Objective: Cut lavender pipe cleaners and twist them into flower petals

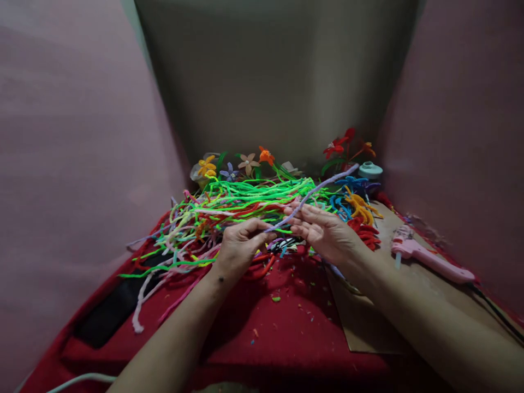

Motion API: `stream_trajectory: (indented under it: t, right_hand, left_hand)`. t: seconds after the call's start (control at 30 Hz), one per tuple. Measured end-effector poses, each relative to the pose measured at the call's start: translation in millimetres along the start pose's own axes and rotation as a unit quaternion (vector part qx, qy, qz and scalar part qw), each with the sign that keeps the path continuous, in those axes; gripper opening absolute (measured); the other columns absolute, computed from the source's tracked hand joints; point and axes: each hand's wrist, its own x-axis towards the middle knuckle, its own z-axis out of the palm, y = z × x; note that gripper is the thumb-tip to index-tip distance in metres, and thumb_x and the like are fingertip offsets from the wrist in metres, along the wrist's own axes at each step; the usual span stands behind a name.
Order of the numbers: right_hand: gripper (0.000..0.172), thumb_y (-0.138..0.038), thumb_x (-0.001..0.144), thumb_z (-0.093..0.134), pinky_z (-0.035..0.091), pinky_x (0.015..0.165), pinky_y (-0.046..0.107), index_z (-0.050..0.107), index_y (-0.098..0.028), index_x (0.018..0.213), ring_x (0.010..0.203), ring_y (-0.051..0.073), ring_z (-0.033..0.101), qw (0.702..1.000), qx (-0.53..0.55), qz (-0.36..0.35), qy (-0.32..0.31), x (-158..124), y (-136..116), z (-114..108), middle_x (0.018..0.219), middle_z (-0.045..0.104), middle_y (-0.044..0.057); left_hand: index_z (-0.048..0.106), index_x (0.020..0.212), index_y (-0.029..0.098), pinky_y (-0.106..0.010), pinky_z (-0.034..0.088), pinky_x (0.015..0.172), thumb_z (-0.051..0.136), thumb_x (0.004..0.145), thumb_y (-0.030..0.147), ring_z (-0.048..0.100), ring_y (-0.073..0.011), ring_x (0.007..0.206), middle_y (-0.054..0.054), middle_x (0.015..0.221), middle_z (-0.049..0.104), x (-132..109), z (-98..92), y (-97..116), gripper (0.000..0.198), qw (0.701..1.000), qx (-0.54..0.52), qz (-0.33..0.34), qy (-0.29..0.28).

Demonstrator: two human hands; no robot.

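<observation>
A lavender pipe cleaner (315, 192) slants up to the right above the table. My left hand (245, 243) pinches its lower end between thumb and fingers. My right hand (321, 229) has its fingers stretched out and apart, with the stem crossing in front of or against the fingertips; it is not closed round it. Behind and beneath both hands spreads a tangled heap of pipe cleaners (254, 191), mostly green, with pink, red, yellow and white ones. Dark-handled scissors or a similar tool (282, 245) lie partly hidden between the hands.
A pink glue gun (434, 262) rests on brown cardboard (368, 333) at the right, its cord trailing off. Blue, orange and red fuzzy pieces (360, 207) lie behind it. Finished flowers (248, 162) stand at the back. A black flat object (108, 316) lies on the red cloth (229, 341).
</observation>
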Motion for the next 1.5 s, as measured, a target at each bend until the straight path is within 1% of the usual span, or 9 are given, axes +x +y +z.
stream_trajectory:
  t: [0.1,0.2,0.33,0.47,0.73,0.9,1.23,1.4,1.5]
  right_hand:
    - [0.016,-0.015,0.068,0.072,0.052,0.064,0.022,0.07,-0.013,0.083,0.073,0.013,0.064,0.999,-0.029,0.027,-0.016,1,13,8,0.078,0.068,0.005]
    - [0.014,-0.017,0.067,0.073,0.05,0.061,0.022,0.07,-0.011,0.079,0.067,0.012,0.063,0.999,-0.044,0.014,-0.029,4,24,15,0.072,0.067,0.005]
    - [0.01,-0.018,0.066,0.074,0.049,0.054,0.021,0.069,-0.01,0.071,0.06,0.011,0.06,0.999,-0.049,0.013,-0.011,7,30,21,0.067,0.065,0.005]
    - [0.008,-0.016,0.066,0.073,0.046,0.046,0.019,0.068,-0.01,0.069,0.053,0.011,0.059,0.999,-0.045,0.021,0.003,8,30,21,0.058,0.062,0.004]
    - [0.012,-0.017,0.064,0.075,0.044,0.042,0.019,0.066,-0.011,0.071,0.052,0.011,0.059,1.0,-0.02,0.007,0.014,8,26,11,0.062,0.064,0.004]
    - [0.017,-0.019,0.061,0.077,0.044,0.045,0.019,0.064,-0.013,0.07,0.053,0.01,0.059,1.0,-0.015,0.022,-0.013,2,25,12,0.064,0.066,0.003]
    - [0.014,-0.023,0.067,0.073,0.041,0.043,0.018,0.065,-0.012,0.069,0.052,0.01,0.058,0.998,-0.039,0.029,-0.038,-3,27,12,0.062,0.064,0.003]
    - [0.014,-0.023,0.067,0.073,0.041,0.041,0.017,0.065,-0.012,0.067,0.05,0.008,0.056,0.998,-0.034,0.042,-0.022,-4,24,14,0.061,0.064,0.003]
    - [0.014,-0.022,0.067,0.073,0.041,0.041,0.016,0.065,-0.01,0.067,0.049,0.008,0.056,0.998,-0.038,0.051,-0.004,-3,21,11,0.061,0.064,0.003]
  left_hand:
    - [0.068,0.076,0.017,-0.02,0.04,0.05,0.068,0.07,0.035,0.054,-0.0102,0.055,0.001,0.065,0.065,-2,-1.3,-5,0.019,0.999,0.03,0.035,0.008]
    - [0.069,0.077,0.018,-0.021,0.043,0.057,0.066,0.074,0.033,0.057,-0.0121,0.062,0.0,0.069,0.067,-3,-4.9,-9,0.015,0.996,0.063,0.067,0.004]
    - [0.07,0.078,0.021,-0.024,0.045,0.068,0.065,0.075,0.029,0.06,-0.0145,0.07,-0.001,0.075,0.069,-4,-9.7,-11,0.01,0.99,0.095,0.108,0.004]
    - [0.071,0.078,0.021,-0.025,0.045,0.073,0.067,0.073,0.028,0.061,-0.0157,0.073,-0.002,0.078,0.07,-5,-11.1,-10,0.009,0.988,0.096,0.12,-0.004]
    - [0.064,0.077,0.018,-0.022,0.045,0.055,0.059,0.08,0.036,0.055,-0.0111,0.055,0.001,0.063,0.061,-4,-8.4,-4,0.019,0.998,0.031,0.056,-0.013]
    - [0.062,0.076,0.018,-0.019,0.042,0.052,0.055,0.082,0.034,0.054,-0.0086,0.054,0.003,0.064,0.06,-5,-6.0,2,0.018,0.999,-0.012,0.024,-0.035]
    - [0.061,0.067,0.015,-0.022,0.043,0.05,0.054,0.078,0.026,0.054,-0.0095,0.048,0.001,0.06,0.063,-1,-5.9,8,0.016,0.991,-0.08,-0.04,-0.103]
    - [0.061,0.066,0.014,-0.023,0.043,0.049,0.055,0.076,0.027,0.054,-0.0102,0.046,-0.001,0.06,0.062,0,-3.3,5,0.018,0.989,-0.078,-0.057,-0.116]
    - [0.065,0.074,0.014,-0.022,0.044,0.053,0.059,0.074,0.027,0.055,-0.0101,0.052,-0.001,0.065,0.064,1,-5.2,8,0.014,0.99,-0.064,-0.06,-0.114]
